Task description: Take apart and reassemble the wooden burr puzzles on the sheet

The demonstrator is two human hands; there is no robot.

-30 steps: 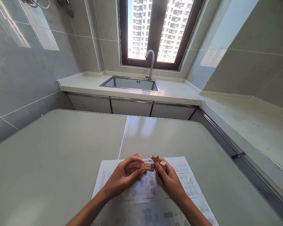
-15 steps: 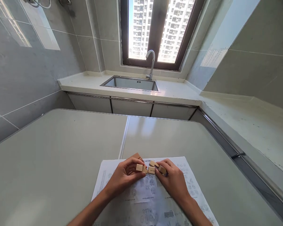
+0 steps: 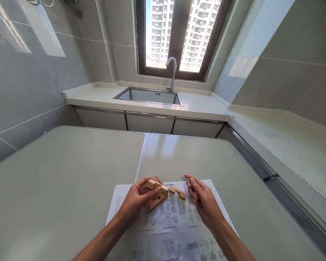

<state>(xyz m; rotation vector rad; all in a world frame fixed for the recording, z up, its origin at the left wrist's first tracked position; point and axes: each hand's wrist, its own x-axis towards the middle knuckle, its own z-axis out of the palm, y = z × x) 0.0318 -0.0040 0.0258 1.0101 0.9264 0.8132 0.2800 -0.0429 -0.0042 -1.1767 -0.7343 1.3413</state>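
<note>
My left hand (image 3: 138, 197) is closed around light wooden puzzle pieces (image 3: 163, 189), pinched between thumb and fingers. Beneath those fingers is a darker wooden plate (image 3: 151, 206) with a slot, partly hidden. A separate notched wooden puzzle piece (image 3: 178, 192) lies just right of the held pieces, over the printed sheet (image 3: 174, 224). To the right of it, my right hand (image 3: 202, 197) is curled with thumb and fingertips together and one finger pointing left. What it holds, if anything, is hidden behind the fingers.
The sheet with puzzle diagrams rests on a pale table (image 3: 78, 174) that has a seam (image 3: 141, 156) down its middle. Beyond the table edge are a counter (image 3: 97, 95) with a sink (image 3: 149, 95) and a tap (image 3: 174, 74). Another counter (image 3: 293, 134) runs along the right.
My right hand has moved right, away from the wooden pieces. The notched piece, earlier near its fingers, now lies apart from it. More of the slotted plate shows under my left hand.
</note>
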